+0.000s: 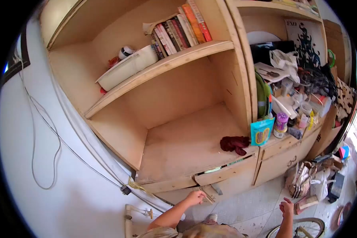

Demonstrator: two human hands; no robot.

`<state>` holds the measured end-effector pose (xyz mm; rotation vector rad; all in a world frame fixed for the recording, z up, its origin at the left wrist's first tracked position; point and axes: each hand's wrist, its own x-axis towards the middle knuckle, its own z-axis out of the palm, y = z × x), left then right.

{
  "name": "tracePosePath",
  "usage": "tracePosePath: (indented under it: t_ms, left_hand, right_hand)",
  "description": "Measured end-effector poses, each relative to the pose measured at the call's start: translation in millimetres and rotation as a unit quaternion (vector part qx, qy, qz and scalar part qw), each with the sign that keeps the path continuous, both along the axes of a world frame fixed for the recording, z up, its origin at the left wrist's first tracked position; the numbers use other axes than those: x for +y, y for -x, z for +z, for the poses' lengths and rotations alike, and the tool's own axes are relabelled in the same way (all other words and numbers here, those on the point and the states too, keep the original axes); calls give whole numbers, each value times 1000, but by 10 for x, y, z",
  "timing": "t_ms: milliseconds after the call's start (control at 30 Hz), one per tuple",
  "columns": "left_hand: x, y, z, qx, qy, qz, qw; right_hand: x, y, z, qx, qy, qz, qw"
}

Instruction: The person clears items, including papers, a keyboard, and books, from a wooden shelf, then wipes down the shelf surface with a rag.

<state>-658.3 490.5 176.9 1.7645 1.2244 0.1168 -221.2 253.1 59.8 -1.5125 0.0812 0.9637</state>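
Observation:
My left hand [195, 197] is in front of the lower cabinet, below the drawer fronts. Its fingers are closed at a thin tan strip [208, 198]; whether the strip is loose or part of the cabinet I cannot tell. My right hand [286, 207] hangs in the air over the floor to the right, fingers partly curled and apart, nothing in it. A drawer [226, 170] close to my left hand sits slightly out and tilted, with a pale green item showing in its gap. On the shelf above lies a crumpled dark red cloth [235, 144].
Books [178, 33] and a white basin [129, 67] stand on the upper shelf. A blue pouch [261, 131], a purple-lidded jar [281, 123] and clutter crowd the right counter. Bags [303, 178] and a bicycle wheel [301, 226] are on the floor. Pipes [129, 216] and cables run along the left wall.

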Motion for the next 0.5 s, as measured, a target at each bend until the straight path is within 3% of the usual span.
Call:
tracePosePath:
  t_ms: [67, 133, 200, 233, 267, 300, 333, 400, 500]
  left_hand:
    - [85, 59, 153, -41, -61, 24, 997]
    - [215, 148, 295, -99, -151, 69, 981]
    - [371, 265, 544, -99, -187, 90, 973]
    - [469, 350, 661, -91, -220, 108, 965]
    - [580, 454, 735, -117, -243, 115, 956]
    - [685, 565, 830, -124, -245, 120, 954]
    - [782, 684, 942, -150, -301, 157, 929]
    - [980, 943, 1209, -179, -359, 193, 896]
    - [1244, 1384, 1578, -235, -408, 237, 850]
  right_hand:
    - [225, -52, 188, -84, -29, 101, 991]
    - [515, 15, 549, -121, -80, 100, 984]
    - [849, 251, 1310, -207, -114, 133, 963]
    - [997, 136, 1259, -192, -214, 158, 945]
    - [1162, 178, 1584, -185, -227, 194, 936]
    - [1328, 491, 2146, -252, -268, 177, 913]
    - [1516, 508, 2404, -375, -246, 229, 864]
    - [1879, 829, 3086, -372, -296, 194, 858]
    - [2408, 1290, 3971, -494, -336, 146, 788]
